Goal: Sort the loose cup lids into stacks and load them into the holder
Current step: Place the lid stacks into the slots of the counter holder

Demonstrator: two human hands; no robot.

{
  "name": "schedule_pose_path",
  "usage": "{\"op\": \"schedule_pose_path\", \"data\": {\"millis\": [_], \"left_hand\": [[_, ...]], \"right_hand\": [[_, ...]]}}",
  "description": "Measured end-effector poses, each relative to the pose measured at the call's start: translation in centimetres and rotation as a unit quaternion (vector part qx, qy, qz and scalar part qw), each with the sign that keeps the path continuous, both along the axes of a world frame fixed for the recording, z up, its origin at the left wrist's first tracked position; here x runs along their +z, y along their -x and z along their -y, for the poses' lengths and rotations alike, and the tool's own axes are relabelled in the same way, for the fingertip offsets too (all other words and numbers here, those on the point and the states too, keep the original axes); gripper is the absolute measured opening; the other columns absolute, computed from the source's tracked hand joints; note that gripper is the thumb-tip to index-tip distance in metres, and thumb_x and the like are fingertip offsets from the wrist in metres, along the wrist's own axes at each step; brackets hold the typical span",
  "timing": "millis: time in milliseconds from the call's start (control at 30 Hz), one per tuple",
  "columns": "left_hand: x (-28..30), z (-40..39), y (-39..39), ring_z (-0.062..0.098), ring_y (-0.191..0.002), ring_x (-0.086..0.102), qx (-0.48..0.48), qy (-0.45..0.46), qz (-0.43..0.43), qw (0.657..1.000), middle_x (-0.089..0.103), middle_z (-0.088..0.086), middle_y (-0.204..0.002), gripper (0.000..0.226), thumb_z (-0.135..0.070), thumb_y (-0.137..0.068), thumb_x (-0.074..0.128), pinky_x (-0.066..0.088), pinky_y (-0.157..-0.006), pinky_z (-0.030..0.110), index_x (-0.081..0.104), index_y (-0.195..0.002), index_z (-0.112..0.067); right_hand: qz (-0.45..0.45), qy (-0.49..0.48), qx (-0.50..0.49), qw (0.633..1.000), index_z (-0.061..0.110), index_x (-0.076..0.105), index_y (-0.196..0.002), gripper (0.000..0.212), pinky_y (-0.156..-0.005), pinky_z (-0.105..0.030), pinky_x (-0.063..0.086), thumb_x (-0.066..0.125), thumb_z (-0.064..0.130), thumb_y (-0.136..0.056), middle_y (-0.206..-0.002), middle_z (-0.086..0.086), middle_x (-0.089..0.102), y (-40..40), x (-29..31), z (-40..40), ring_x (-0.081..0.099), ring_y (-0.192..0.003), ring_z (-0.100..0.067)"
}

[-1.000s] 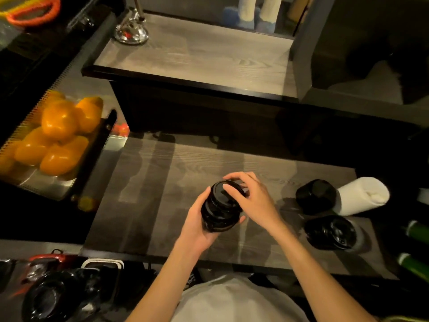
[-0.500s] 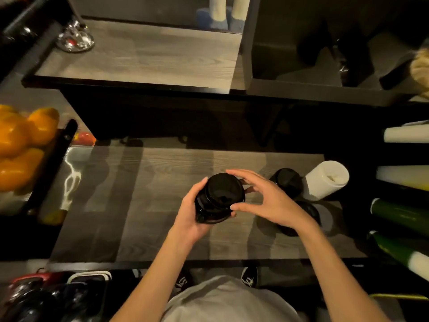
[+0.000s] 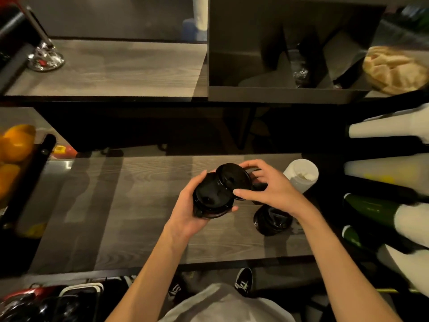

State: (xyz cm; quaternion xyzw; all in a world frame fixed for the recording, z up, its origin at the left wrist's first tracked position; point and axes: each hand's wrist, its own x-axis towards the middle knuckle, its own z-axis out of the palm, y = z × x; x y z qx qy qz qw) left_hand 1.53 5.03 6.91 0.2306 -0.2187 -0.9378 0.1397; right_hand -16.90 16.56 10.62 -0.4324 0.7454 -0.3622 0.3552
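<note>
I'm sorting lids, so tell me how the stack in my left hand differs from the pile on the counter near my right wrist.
The stack of lids is held off the counter in the left hand, while the pile of lids lies on it untouched. The held stack looks tidy; the pile looks jumbled. Both are black and glossy.

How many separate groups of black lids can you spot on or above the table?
3: a stack in the left hand, one lid lifted by the right hand, and a pile lying on the table. More may hide behind the right hand.
</note>
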Motion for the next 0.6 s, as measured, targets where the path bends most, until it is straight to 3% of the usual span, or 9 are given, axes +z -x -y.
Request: {"op": "schedule_pose_path", "data": {"millis": [100,233,300,467,600], "left_hand": [[0.8,-0.4,0.0,0.039,-0.123,0.062,-0.005,0.031,-0.003,1.0,0.061,0.018,-0.14,0.041,-0.03,-0.102,0.047,0.056,-0.089,0.058,0.059,-0.138,-0.013],[1.6,-0.8,0.3,0.048,-0.126,0.058,-0.03,0.087,0.003,0.996,0.056,0.027,-0.14,0.032,-0.011,-0.098,0.052,0.055,-0.09,0.057,0.059,-0.129,-0.014],[1.7,-0.7,0.5,0.049,-0.123,0.059,-0.05,0.141,0.021,0.989,0.053,0.03,-0.14,0.032,-0.008,-0.097,0.056,0.055,-0.092,0.056,0.056,-0.129,-0.01],[2.5,-0.6,1.0,0.043,-0.123,0.061,-0.055,0.212,0.057,0.974,0.061,0.022,-0.135,0.035,-0.011,-0.097,0.06,0.055,-0.097,0.058,0.056,-0.132,-0.009],[2.2,-0.3,1.0,0.039,-0.123,0.063,0.004,0.164,0.069,0.984,0.061,0.018,-0.138,0.038,-0.022,-0.1,0.057,0.053,-0.098,0.06,0.055,-0.137,-0.011]], "right_hand": [[0.083,0.009,-0.065,0.994,0.035,0.062,-0.127,0.062,-0.103,-0.036,0.055,0.09,0.044,-0.073,-0.124,0.011,0.069,0.3,-0.5,-0.6,0.066,-0.113,-0.004],[0.177,0.029,-0.107,0.978,0.03,0.068,-0.124,0.071,-0.109,-0.047,0.051,0.09,0.061,-0.063,-0.126,0.006,0.071,0.5,-0.9,-1.0,0.066,-0.121,-0.011],[0.22,0.044,-0.112,0.968,0.028,0.068,-0.126,0.07,-0.11,-0.048,0.05,0.089,0.058,-0.067,-0.124,0.001,0.073,0.3,-0.9,-0.9,0.067,-0.12,-0.016],[0.212,0.036,-0.097,0.972,0.035,0.068,-0.128,0.055,-0.107,-0.046,0.053,0.081,0.049,-0.076,-0.115,0.002,0.075,0.0,-0.5,-0.4,0.071,-0.112,-0.013],[0.154,0.036,-0.097,0.983,0.049,0.067,-0.123,0.053,-0.106,-0.042,0.053,0.083,0.057,-0.074,-0.121,0.01,0.072,-0.1,-0.3,-0.3,0.068,-0.113,-0.005]]}}
